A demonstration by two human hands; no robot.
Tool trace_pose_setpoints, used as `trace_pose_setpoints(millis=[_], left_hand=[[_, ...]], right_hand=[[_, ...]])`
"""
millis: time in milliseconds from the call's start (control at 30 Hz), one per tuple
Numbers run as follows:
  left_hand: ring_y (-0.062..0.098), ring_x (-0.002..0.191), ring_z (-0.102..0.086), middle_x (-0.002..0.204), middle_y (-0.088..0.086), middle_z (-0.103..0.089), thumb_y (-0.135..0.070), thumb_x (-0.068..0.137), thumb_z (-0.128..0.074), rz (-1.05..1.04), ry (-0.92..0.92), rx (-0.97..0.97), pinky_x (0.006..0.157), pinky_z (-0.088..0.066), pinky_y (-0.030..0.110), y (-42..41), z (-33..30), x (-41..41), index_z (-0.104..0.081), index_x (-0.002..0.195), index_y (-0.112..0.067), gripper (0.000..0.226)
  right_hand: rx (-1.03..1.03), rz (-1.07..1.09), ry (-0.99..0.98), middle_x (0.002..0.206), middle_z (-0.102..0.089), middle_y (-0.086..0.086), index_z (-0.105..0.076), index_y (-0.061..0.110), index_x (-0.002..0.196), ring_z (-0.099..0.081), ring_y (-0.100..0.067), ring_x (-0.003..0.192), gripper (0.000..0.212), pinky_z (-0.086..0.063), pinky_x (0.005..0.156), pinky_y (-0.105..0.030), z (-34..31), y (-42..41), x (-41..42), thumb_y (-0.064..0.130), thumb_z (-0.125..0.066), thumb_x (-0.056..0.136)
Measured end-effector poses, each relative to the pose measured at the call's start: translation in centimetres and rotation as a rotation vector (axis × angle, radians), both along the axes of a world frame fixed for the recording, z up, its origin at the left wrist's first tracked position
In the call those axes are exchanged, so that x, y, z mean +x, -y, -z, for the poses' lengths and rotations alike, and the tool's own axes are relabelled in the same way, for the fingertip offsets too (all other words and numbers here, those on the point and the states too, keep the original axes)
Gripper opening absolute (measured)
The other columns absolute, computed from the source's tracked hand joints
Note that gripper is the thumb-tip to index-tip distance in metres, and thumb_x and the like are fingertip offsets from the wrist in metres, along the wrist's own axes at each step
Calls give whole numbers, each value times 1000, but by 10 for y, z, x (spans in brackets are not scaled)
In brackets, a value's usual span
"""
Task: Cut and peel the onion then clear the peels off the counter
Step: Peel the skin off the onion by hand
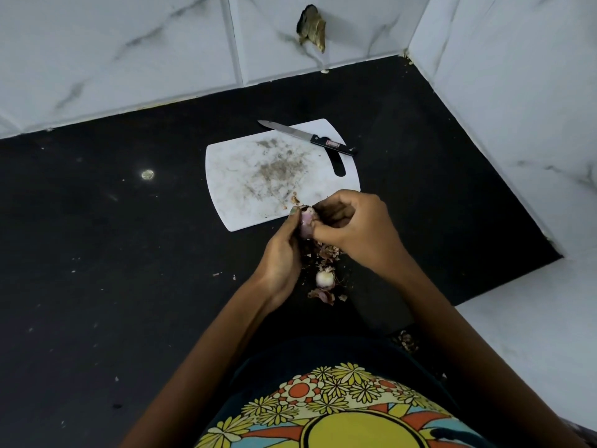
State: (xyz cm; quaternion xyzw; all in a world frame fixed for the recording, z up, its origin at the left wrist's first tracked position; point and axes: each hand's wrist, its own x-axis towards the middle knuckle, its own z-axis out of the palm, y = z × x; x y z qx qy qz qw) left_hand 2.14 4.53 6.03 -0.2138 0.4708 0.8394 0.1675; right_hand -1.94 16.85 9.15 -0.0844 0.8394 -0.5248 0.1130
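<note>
Both forearms come up from the bottom and meet just in front of the near edge of the white cutting board [245, 176]. The left hand [281, 253] stands with its back to the left, and its curled fingers hold a small purple onion piece [307, 223] from the left side. The right hand [352, 226] is bent at the wrist, knuckles up, and its thumb and fingertips pinch the right side of the same piece. Under the hands, on the black counter [97, 253], lie dry peels [324, 294] and a peeled whitish onion half [324, 278]. A knife [307, 137] with black handle rests on the far edge of the board.
</note>
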Motion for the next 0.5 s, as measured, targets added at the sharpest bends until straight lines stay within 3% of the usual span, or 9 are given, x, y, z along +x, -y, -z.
trace_pose_setpoints(millis=[133,233,367,500], left_hand=[[22,112,-59,115,12,-66,-36,103,-25,-2,-15,57,110,-37,41,-2,-6,0,-62,113,-9,46],[24,120,-57,122,13,-64,-37,103,-26,-2,-26,48,108,-39,40,-2,-3,-1,-61,115,-10,46],[18,113,-60,108,8,-68,-35,103,-28,-26,-48,-14,105,-42,33,-3,-3,-1,-62,106,-10,43],[22,125,-54,127,16,-62,-37,103,-28,-23,-31,4,112,-34,39,-3,-1,0,-57,124,-1,51]], right_hand=[[-2,78,-28,75,-74,-1,-75,11,84,-71,-14,70,13,-59,71,-35,3,-4,-3,4,-68,76],[-37,57,-1,79,-74,1,-74,12,90,-71,-13,74,10,-59,74,-42,3,-4,-4,15,-71,81],[-26,-8,40,80,-72,6,-69,14,93,-69,-4,75,28,-57,72,-22,1,-2,1,24,-83,70],[-40,12,59,78,-73,1,-69,11,88,-70,-11,75,27,-58,72,-26,1,-1,0,18,-84,67]])
